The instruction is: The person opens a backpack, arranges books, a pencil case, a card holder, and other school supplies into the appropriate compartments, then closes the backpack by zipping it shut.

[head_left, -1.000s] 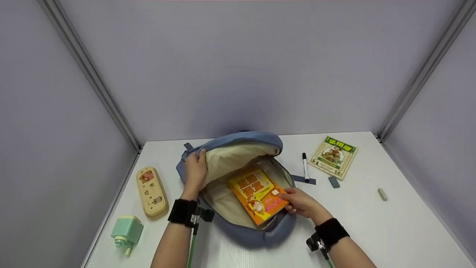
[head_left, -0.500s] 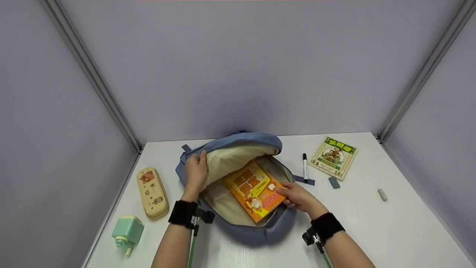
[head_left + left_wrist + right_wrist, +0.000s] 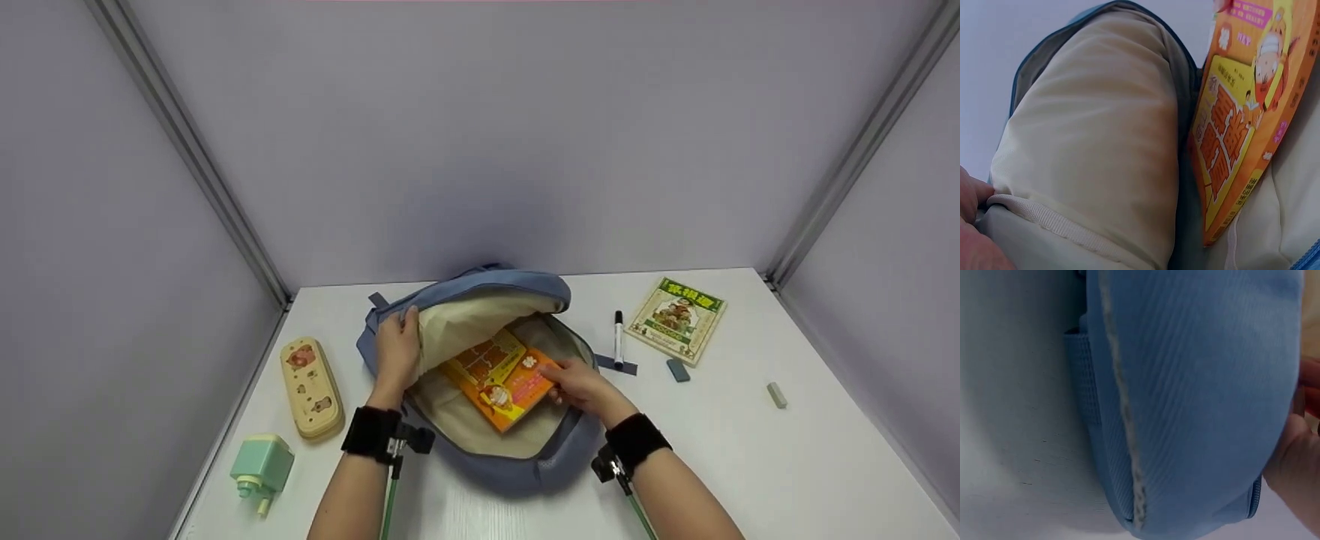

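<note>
A blue backpack (image 3: 495, 476) lies unzipped on the table, its cream lining showing. My left hand (image 3: 396, 349) pinches the edge of the raised flap (image 3: 465, 319); in the left wrist view that hand (image 3: 977, 225) is at the lining's edge. An orange and yellow book (image 3: 517, 390) is tilted inside the opening, its far end under the flap. My right hand (image 3: 589, 386) grips the book's near right corner between thumb and fingers. In the right wrist view the bag's side (image 3: 1202, 399) hides much of my right hand (image 3: 1297, 455).
On the left stand a yellow pencil case (image 3: 313, 390) and a green sharpener-like device (image 3: 262, 465). On the right lie a marker (image 3: 619, 340), a green and cream book (image 3: 677, 319), a dark eraser (image 3: 678, 370) and a pale small block (image 3: 776, 395). Walls enclose the table.
My right hand and the orange book have moved left and slightly away from me, deeper under the flap. My left hand keeps its hold on the flap, nearly still.
</note>
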{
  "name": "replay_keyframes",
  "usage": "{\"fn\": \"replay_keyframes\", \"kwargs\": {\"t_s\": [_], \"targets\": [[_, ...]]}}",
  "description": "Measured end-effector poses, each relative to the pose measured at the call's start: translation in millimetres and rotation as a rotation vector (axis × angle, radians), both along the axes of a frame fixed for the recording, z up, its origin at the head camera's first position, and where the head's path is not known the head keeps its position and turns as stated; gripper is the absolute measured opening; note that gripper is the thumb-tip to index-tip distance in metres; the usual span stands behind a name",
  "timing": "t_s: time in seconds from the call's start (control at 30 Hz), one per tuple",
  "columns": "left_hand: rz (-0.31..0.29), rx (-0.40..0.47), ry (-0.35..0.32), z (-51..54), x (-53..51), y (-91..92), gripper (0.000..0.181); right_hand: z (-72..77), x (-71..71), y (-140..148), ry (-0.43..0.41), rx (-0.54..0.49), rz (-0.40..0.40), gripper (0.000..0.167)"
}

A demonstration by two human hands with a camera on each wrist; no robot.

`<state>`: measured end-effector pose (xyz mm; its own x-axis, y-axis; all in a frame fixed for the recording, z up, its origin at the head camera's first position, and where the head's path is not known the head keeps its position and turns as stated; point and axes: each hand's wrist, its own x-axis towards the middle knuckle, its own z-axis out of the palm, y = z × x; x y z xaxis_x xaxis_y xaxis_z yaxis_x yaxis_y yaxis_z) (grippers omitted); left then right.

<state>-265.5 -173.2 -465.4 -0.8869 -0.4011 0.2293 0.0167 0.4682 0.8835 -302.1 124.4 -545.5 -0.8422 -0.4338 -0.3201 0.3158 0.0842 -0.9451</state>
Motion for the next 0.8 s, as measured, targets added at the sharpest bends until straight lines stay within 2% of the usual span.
{"fn": "replay_keyframes", "kwargs": {"t_s": [0.2,0.3,0.37,0.47,0.6,0.67,0.8], "targets": [[0.002,-0.004,0.005,-0.2,-0.9,0.1,0.039,1.1,0.1,-6.4,-0.014,0.017,-0.105,0.028],[-0.002,0.015,0.01,-1.3,-0.6,1.3,0.038,2.1,1.6,-10.1,0.013,0.013,-0.116,0.034],[-0.008,0.026,0.018,-2.2,-0.5,1.5,0.038,3.1,3.4,-11.8,0.06,-0.005,-0.093,0.042],[-0.008,0.028,0.033,-3.3,-0.6,1.6,0.039,5.4,6.5,-10.5,0.127,-0.062,-0.001,0.053],[0.009,0.013,0.032,-3.3,-0.6,1.7,0.041,10.0,7.7,0.0,0.167,-0.126,0.117,0.055],[0.018,0.006,0.023,-3.6,-0.5,1.6,0.041,11.8,6.9,8.7,0.182,-0.12,0.125,0.054],[0.034,-0.003,0.017,-4.8,0.2,0.9,0.041,12.2,3.6,29.9,0.248,-0.025,0.072,0.051]]}}
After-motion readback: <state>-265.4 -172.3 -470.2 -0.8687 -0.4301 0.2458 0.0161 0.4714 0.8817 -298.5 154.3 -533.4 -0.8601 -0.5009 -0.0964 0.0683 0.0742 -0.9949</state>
